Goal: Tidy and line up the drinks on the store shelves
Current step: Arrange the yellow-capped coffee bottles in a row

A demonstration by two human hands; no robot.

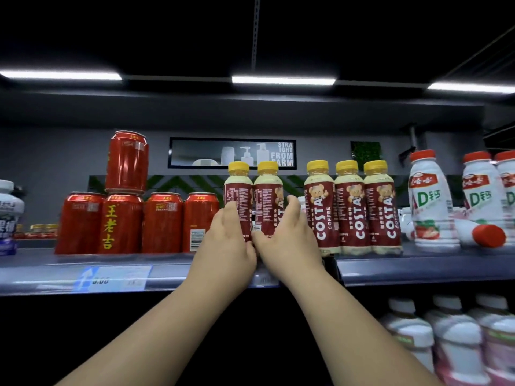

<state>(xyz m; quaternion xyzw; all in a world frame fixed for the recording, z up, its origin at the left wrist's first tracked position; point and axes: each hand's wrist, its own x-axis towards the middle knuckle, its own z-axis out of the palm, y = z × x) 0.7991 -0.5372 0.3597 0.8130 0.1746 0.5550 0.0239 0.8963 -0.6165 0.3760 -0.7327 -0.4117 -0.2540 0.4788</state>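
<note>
Where the frame cuts it at the far left, a pale bottle (8, 215) is half lost and blurred. Right of it stand four glossy red cans (122, 222), with a fifth can (126, 161) stacked on top. At mid-shelf (418, 266), the left hand (228, 240) curls round a yellow-capped coffee bottle (239, 201) and the right hand (289, 235) round its neighbour (269, 201), hiding both lower labels. Three more coffee bottles (354, 207) follow, then smooth white bottles (429, 201) and a toppled bottle (479, 232).

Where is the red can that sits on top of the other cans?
Head view, left side: the top can stands on the row of red cans, above the yellow-lettered can, left of the coffee bottles.
</note>
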